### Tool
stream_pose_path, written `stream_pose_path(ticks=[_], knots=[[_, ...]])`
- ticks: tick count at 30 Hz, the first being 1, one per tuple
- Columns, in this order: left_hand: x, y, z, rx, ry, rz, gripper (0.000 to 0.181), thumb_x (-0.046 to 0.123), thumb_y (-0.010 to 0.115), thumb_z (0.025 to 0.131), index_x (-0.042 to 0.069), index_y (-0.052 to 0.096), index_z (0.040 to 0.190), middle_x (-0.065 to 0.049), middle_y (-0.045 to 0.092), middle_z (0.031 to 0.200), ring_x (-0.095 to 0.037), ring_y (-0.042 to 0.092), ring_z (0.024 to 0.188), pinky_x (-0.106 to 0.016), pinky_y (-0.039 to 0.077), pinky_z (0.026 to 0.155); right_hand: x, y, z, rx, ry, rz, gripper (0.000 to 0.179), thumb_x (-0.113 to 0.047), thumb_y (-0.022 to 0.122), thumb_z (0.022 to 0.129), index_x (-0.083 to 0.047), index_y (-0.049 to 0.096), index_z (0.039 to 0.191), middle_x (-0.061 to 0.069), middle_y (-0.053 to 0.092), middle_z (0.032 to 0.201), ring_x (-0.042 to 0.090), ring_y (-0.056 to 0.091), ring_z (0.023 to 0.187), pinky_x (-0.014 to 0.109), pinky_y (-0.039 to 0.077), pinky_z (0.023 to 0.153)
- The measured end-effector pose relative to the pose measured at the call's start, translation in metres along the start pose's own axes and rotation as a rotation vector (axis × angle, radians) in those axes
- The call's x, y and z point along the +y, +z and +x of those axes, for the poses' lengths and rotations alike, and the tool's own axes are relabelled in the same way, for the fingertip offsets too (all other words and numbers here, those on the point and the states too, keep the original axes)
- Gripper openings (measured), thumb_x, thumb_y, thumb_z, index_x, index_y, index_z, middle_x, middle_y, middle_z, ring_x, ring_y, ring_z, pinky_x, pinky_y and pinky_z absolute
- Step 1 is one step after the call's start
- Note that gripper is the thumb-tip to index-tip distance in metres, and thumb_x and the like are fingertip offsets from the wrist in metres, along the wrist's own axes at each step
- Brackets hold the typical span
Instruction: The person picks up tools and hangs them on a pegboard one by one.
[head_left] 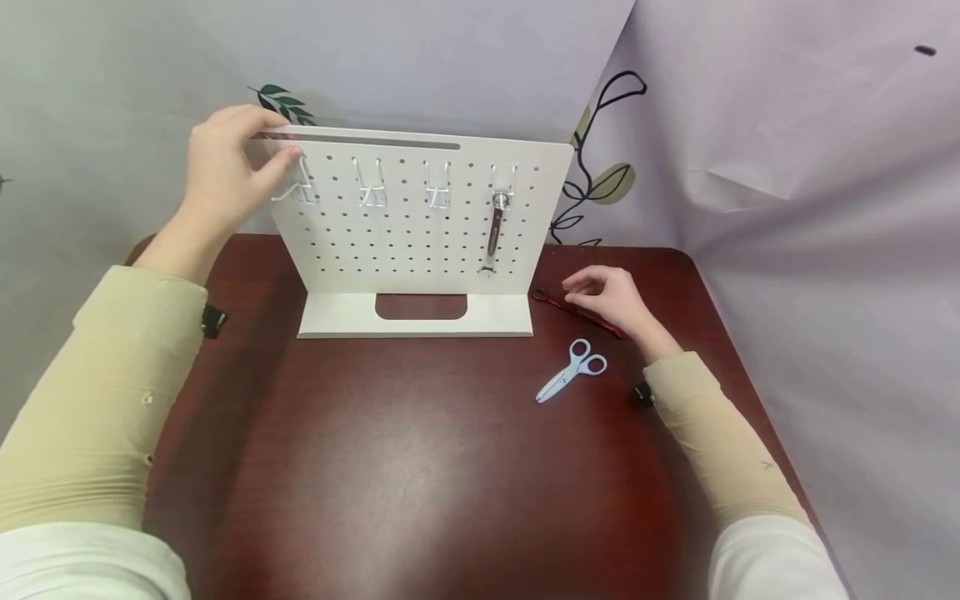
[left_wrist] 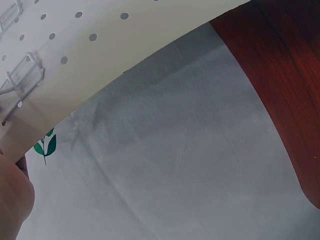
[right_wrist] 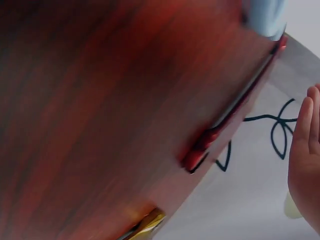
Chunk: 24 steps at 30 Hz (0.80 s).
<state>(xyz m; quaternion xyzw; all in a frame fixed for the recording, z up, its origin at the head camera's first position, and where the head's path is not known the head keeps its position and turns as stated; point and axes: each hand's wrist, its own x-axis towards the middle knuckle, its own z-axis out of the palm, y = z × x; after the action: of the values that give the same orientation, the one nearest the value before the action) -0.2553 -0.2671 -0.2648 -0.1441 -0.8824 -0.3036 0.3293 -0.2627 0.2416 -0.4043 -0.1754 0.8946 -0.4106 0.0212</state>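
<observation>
**One wrench (head_left: pixel 494 233) hung on the pegboard (head_left: pixel 420 229)**

The left hand (head_left: pixel 225 158) pinched its upper-left corner; the right hand (head_left: pixel 611 297), thumb and fingers parted, hovered near the red tool (head_left: pixel 581 314), right of centre, seemingly to fetch it; a pinch looked due.

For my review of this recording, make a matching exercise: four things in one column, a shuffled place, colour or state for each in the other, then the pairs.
Things:
1. Scissors
2. Dark-handled wrench
3. Left hand
4. Red tool

Places, colours, states:
A. Gripping the top edge of the pegboard
B. On the table, nearest the right hand
C. Pale blue
D. Hanging from the pegboard's rightmost hook

Pairs: 1-C, 2-D, 3-A, 4-B
</observation>
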Motion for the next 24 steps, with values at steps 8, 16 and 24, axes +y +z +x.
stream_pose_path(ticks=[8, 16, 24], knots=[[0.001, 0.001, 0.001, -0.001, -0.001, 0.004, 0.027, 0.004, 0.076, 0.093, -0.010, 0.072, 0.115, -0.032, 0.073, 0.115, -0.050, 0.064, 0.115, -0.056, 0.045, 0.106, 0.016, -0.002, 0.002, -0.084, 0.025, -0.099, 0.023, -0.004, 0.083, 0.090, 0.000, 0.080, 0.112, 0.022, 0.079, 0.108, 0.029, 0.074, 0.094, 0.008, 0.050, 0.078], [0.001, 0.001, 0.001, -0.002, -0.003, 0.012, 0.026, 0.005, 0.075, 0.093, -0.010, 0.072, 0.115, -0.032, 0.074, 0.115, -0.050, 0.064, 0.115, -0.057, 0.045, 0.106, 0.027, -0.003, 0.007, -0.161, 0.037, -0.131, 0.024, -0.003, 0.085, 0.087, 0.001, 0.080, 0.110, 0.020, 0.080, 0.105, 0.005, 0.068, 0.084, 0.010, 0.051, 0.076], [0.000, 0.001, 0.000, 0.001, -0.003, 0.007, 0.026, 0.003, 0.075, 0.093, -0.011, 0.072, 0.115, -0.032, 0.073, 0.115, -0.049, 0.064, 0.115, -0.056, 0.045, 0.107, 0.035, -0.003, 0.013, -0.230, 0.066, -0.117, 0.025, -0.002, 0.084, 0.088, 0.001, 0.079, 0.112, 0.019, 0.079, 0.105, 0.004, 0.067, 0.085, 0.012, 0.053, 0.076]])
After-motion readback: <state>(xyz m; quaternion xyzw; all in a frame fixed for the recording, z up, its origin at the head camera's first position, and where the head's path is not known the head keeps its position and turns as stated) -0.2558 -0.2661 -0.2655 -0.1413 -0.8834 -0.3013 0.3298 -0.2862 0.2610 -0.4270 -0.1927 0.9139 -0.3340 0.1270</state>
